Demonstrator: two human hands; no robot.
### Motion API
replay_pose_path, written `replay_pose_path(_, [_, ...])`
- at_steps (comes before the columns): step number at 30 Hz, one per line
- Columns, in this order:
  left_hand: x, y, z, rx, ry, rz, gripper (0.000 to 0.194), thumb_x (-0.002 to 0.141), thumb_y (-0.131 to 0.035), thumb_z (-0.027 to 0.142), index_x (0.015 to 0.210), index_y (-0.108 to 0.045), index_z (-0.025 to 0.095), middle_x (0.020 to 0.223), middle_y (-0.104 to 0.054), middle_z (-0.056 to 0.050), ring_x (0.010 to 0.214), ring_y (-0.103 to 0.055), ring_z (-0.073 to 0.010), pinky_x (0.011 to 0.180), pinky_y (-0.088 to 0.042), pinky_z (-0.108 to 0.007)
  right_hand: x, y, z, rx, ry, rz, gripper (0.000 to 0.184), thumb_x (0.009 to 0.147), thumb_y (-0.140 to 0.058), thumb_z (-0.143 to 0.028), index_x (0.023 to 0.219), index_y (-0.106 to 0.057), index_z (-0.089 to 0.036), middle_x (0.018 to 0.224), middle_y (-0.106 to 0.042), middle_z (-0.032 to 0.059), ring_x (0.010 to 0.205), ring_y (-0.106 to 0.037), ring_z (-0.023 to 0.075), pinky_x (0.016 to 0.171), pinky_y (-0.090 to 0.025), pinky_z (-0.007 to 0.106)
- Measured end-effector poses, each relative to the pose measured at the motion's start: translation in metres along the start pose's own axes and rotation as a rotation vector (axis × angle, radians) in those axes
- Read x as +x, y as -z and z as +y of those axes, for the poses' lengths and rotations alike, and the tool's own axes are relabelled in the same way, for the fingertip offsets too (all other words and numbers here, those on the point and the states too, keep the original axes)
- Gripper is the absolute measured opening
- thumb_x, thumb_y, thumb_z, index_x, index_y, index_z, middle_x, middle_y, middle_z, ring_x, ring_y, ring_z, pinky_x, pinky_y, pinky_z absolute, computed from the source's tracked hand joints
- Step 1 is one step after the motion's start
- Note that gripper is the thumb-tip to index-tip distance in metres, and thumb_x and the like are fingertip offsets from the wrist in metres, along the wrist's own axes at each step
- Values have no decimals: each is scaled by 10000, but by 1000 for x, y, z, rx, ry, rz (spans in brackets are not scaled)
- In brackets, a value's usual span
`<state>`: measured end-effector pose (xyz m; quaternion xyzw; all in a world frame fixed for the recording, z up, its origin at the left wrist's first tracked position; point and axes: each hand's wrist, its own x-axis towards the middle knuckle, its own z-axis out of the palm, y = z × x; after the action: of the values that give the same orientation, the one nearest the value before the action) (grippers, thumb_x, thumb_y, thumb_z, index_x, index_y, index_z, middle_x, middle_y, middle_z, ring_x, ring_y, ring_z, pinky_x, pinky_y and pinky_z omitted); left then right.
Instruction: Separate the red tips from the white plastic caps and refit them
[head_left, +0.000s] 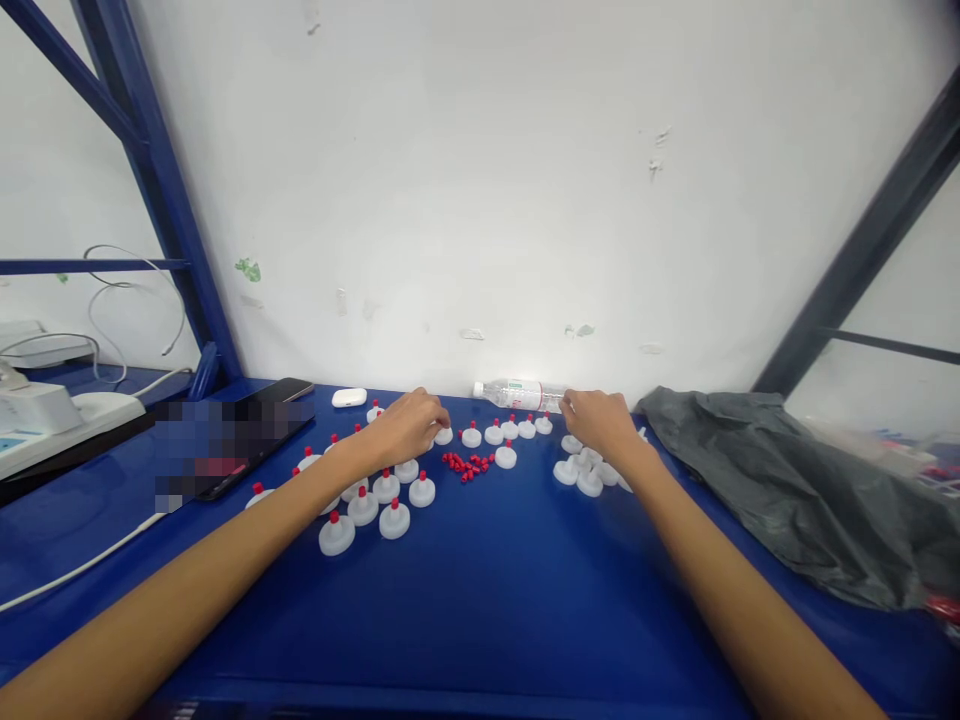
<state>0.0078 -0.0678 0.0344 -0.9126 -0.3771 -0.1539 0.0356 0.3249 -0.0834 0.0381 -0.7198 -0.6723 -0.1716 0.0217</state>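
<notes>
My left hand [412,425] is pinched at the top of a white round cap [443,436]; its fingertips hide the cap's nozzle. Around it stand several white caps topped with red tips [394,518]. To the right of that hand lies a small pile of loose red tips [468,466]. A row of red-tipped white caps [494,432] stands behind the pile. My right hand [598,418] has its fingers curled together by the base of a clear bottle; what they hold, if anything, is hidden. Below it sits a cluster of white caps [589,482] with no red tips showing.
The clear plastic bottle [517,393] lies along the wall. A white earphone case [349,398] and a dark phone-like device [277,405] lie at left, near a white cable [82,568] and power strip [75,425]. Dark grey cloth [780,490] covers the right side of the blue table [480,600].
</notes>
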Motion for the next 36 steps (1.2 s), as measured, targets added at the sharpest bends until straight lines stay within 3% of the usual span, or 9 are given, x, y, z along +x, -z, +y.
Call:
replay_pose_path(5, [-3, -1, 4, -16, -43, -21, 330, 1001, -435, 314, 1083, -738, 213, 1146, -710, -85, 1098, -582, -282, 914, -469, -396, 0, -4, 3, 2, -12, -89, 309, 990, -450, -296, 1116, -694, -156, 1044, -739, 173, 999, -688, 308, 853, -386, 410])
replay_pose_path(14, [-3, -12, 4, 22, -51, -105, 418, 1019, -354, 316, 1265, -682, 234, 1381, -583, -118, 1197, -532, -328, 942, -439, -464, 1, -2, -2, 14, 0, -131, 324, 995, -469, -349, 1119, -700, -160, 1050, -736, 174, 1015, -682, 313, 883, -394, 432])
replay_pose_path(20, [-1, -11, 6, 27, -46, -98, 329, 978, -447, 267, 1131, -737, 232, 1290, -632, -98, 1170, -544, -313, 936, -450, -436, -1, 4, -1, 15, -34, -133, 365, 995, -468, -393, 1058, -719, -136, 1075, -722, 200, 1066, -653, 331, 883, -406, 440])
replay_pose_path(25, [1, -9, 6, 16, -43, -80, 196, 901, -570, 189, 975, -748, 227, 1150, -685, -76, 1131, -559, -296, 945, -447, -417, -4, 10, -3, 22, -62, -193, 387, 925, -591, -497, 991, -744, -147, 1019, -730, 186, 1027, -669, 328, 884, -419, 440])
replay_pose_path(36, [1, -6, 7, -44, -33, -15, 112, 903, -599, 230, 937, -698, 191, 1074, -690, -93, 1056, -585, -287, 916, -464, -425, -7, 17, -6, 30, -69, -281, 261, 795, -753, -376, 953, -756, -169, 1012, -742, 146, 995, -699, 308, 853, -460, 409])
